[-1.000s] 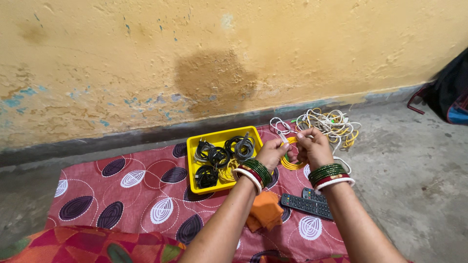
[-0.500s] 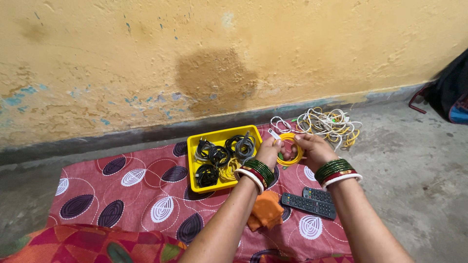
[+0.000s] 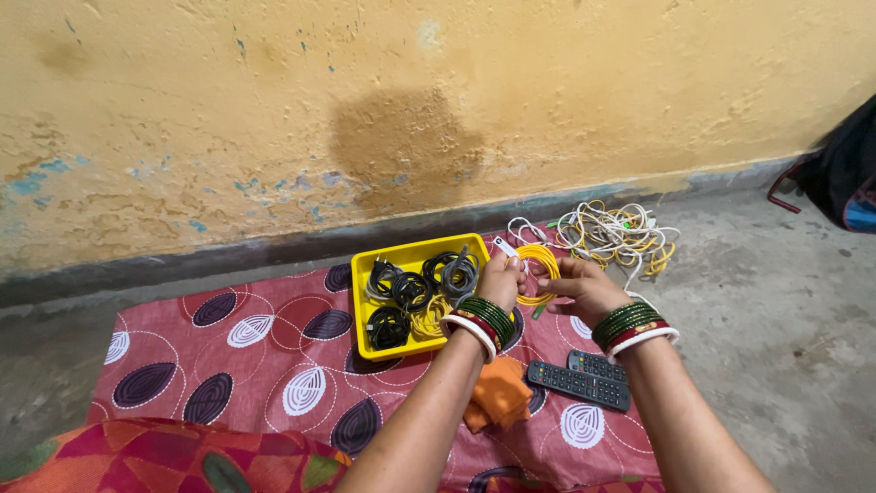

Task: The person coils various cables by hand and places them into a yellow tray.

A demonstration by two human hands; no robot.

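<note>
Together, left hand point(image 3: 501, 281) and right hand point(image 3: 584, 285) pinch a coiled yellow cable point(image 3: 537, 273); yellow tray point(image 3: 359, 297) sits just left.

Dark bag point(image 3: 835, 178) cut off right

We have a single view, from a camera worn on the person's head, looking down and forward over both forearms toward the yellow wall point(image 3: 401, 110) ahead. It sits close enough that the arms fill the lower frame (the hands meet near the centre), while the patterned red cloth point(image 3: 265, 365) and grey floor point(image 3: 785, 319) spread out below the wall's base.
</note>
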